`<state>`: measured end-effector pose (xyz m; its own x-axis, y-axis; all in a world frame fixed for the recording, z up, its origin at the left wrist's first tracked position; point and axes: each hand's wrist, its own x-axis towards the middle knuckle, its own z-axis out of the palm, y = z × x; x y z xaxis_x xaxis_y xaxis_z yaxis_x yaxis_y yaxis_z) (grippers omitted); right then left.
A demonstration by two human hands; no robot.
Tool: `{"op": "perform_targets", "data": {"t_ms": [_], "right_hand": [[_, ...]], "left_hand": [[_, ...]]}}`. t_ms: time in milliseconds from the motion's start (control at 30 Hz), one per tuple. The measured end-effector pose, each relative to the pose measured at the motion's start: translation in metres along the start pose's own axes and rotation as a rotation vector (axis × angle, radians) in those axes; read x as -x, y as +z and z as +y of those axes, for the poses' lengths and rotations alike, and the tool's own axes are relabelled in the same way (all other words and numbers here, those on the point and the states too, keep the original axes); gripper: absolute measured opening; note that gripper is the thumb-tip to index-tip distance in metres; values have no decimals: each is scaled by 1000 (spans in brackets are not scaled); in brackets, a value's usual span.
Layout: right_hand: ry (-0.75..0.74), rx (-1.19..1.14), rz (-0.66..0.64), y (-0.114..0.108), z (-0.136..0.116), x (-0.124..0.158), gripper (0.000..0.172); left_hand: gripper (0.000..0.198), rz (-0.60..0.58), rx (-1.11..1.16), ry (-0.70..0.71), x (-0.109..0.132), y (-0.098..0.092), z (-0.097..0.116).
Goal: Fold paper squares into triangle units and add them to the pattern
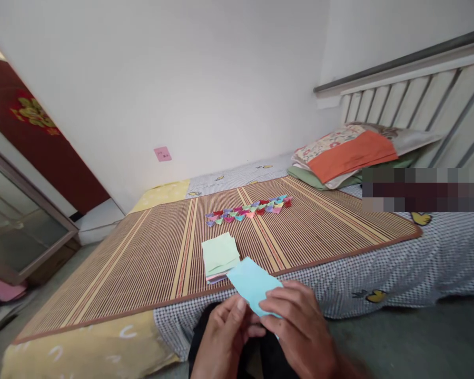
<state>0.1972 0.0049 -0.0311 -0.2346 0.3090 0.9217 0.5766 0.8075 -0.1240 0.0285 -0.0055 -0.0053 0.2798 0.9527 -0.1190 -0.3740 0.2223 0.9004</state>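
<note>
Between my hands is a light-blue sheet of paper (253, 284), shaped like a long rectangle and tilted over the bed's front edge. My left hand (231, 326) pinches its lower left edge between thumb and fingers. Across its right end lie the bent fingers of my right hand (296, 321), gripping it. Just beyond the sheet, a stack of square paper (221, 255) rests on the mat, pale green on top with pink and purple edges below. Farther back, several small folded paper pieces (248, 210) in many colours lie in a band of rows.
A striped bamboo mat (154, 252) covers the bed over a checked sheet (379, 284). Pillows (347, 152) are piled at the back right, beside a white radiator (411, 100). A pink wall plate (162, 153) is on the wall. A glass-fronted cabinet (19, 210) stands at left.
</note>
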Motion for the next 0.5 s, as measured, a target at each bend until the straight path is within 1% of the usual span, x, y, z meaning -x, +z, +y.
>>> {"op": "perform_targets", "data": {"t_ms": [67,133,167,200,267,333,400,433,500], "right_hand": [[-41,-5,-23,1,-3,5,18],[-46,-15,-8,0,-3,7,21],[-13,-24,12,-1,-3,6,24],[53,-38,43,-2,-3,6,27],[270,-92,103,-5,-2,5,29],[539,-193,112,-8,1,3,23],[789,-354,54,-11,5,-1,20],[894,-455,9,-13,7,-4,23],[1027,-664,-76,-15,11,-12,34]], "left_hand": [[34,34,84,-1,-3,3,1],[30,105,92,18,-3,2,3],[29,150,77,32,-2,1,4],[29,198,55,48,-1,-1,5],[29,282,-4,79,0,-4,5],[30,325,-70,107,2,-6,4],[32,321,-132,134,2,-8,2],[33,312,-161,150,2,-8,1],[34,299,-214,183,1,-9,-2]]}}
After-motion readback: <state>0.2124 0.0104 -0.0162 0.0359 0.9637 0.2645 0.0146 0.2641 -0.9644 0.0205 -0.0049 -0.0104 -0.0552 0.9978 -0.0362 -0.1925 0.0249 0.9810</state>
